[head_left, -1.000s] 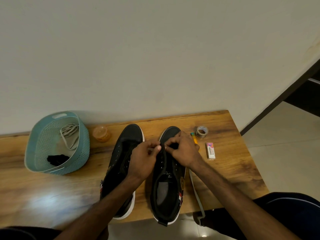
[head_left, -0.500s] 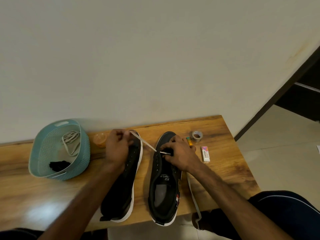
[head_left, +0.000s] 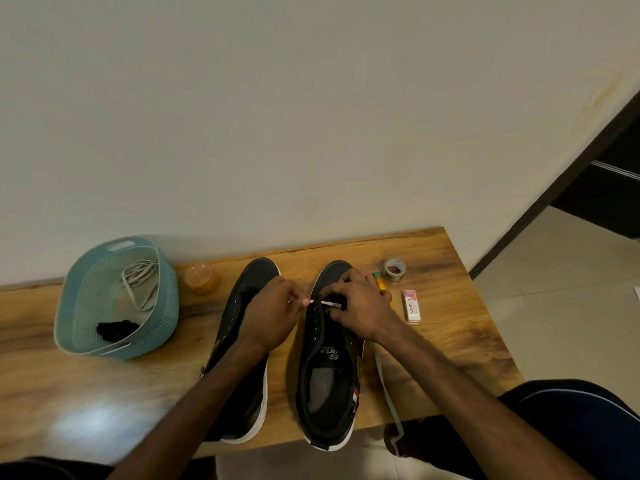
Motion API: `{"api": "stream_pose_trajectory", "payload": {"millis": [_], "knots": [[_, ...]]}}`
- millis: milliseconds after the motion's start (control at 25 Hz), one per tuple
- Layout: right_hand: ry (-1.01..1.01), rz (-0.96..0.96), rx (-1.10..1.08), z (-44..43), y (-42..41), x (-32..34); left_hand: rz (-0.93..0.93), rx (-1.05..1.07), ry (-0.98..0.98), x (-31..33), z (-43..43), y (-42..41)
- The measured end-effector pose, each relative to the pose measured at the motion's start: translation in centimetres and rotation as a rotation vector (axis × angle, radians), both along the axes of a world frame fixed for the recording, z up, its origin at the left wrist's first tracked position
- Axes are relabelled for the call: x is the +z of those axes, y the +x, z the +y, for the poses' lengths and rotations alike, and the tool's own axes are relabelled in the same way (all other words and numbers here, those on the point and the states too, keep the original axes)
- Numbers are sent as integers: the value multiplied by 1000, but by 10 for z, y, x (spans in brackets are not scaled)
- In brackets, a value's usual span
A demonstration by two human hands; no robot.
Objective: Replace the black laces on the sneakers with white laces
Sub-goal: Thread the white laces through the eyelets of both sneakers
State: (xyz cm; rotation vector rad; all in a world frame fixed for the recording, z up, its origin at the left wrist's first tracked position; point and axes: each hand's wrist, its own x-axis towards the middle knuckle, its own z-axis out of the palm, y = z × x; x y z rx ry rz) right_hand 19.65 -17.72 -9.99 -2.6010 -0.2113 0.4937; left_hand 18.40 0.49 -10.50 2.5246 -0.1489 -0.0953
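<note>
Pinching the tip of a white lace [head_left: 327, 303] in the left hand [head_left: 273, 313], a person grips the strand with the right hand [head_left: 360, 306] over the toe-end eyelets of the right black sneaker [head_left: 325, 375]. The lace's tail trails off that sneaker's right side. The left black sneaker [head_left: 259, 271] stands just left of it, and a teal basket [head_left: 162, 306] holding black laces [head_left: 112, 331] sits farther left.

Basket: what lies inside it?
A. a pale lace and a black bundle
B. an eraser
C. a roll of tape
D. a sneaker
A: a pale lace and a black bundle lie inside the basket, while the tape and eraser lie on the table.
</note>
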Motion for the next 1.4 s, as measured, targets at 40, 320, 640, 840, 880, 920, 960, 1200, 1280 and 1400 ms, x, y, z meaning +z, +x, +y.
{"api": "stream_pose_trajectory", "payload": {"millis": [40,320,640,840,880,920,960,1200,1280,1400], "knots": [[5,1,0,0,0,0,16,34,-47,3,4,2],[21,3,1,-1,-2,2,384,395,-917,23,-4,-8],[24,13,11,-2,-1,3,82,473,-1205,49,37,20],[13,9,6,-1,-1,4,-7,26,-21,24,29,9],[7,10,8,0,-2,4,-6,-74,114,19,17,4],[-2,12,9,0,-2,4,-22,-125,169,14,5,-1],[-9,14,8,0,-2,3,-51,-133,186,10,-6,-4],[0,10,14,-1,-2,2,-104,-72,195,7,-11,-4],[11,12,13,-1,-2,3,-107,-30,204,14,1,1],[12,14,12,-2,-1,4,-166,133,160,39,36,11]]}}
